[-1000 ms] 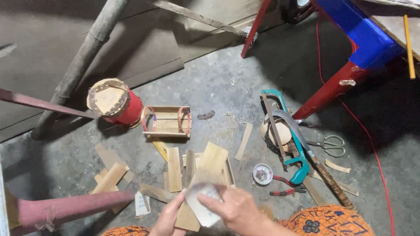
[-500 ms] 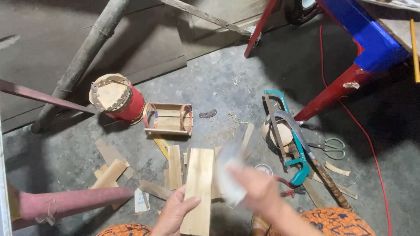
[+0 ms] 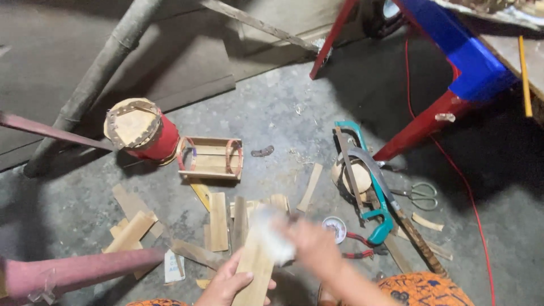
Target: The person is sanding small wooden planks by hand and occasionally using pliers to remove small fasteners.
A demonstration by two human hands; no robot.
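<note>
A person crouched on a concrete floor (image 3: 272,107) steadies a flat bamboo slat (image 3: 255,266) with the left hand (image 3: 229,283), fingers and thumb closed around the slat's near end, while the right hand (image 3: 311,246) — blurred in mid-stroke — presses a pale, crumpled pad (image 3: 272,235), probably sandpaper or cloth, against the slat's upper face; the right fingers appear wrapped over the pad, though the blur hides exactly how. The slat lies at the bottom centre of the view, just in front of the person's knees, pointing away from them and slightly right, among a scatter of similar offcuts (image 3: 218,221). It looks thin, light and stiff, likely to flex little along its length but apt to split along the grain and to carry splintery edges, so a hold across its width near one end, as the left hand has it, seems the safe one. Beyond it sit a small open wooden crate (image 3: 211,158) bound with coloured bands and, touching its left side, a red cylinder (image 3: 144,133) tipped over with a pale studded end. To the right lie a teal-framed hacksaw (image 3: 371,187) across a round wooden block, a pair of scissors (image 3: 419,195), red-handled pliers (image 3: 354,243) and a small round tin (image 3: 334,228) — all near but apart from the hands. A red and blue plastic stool (image 3: 447,73) stands at the upper right, and a reddish pole (image 3: 79,272) crosses the lower left.
</note>
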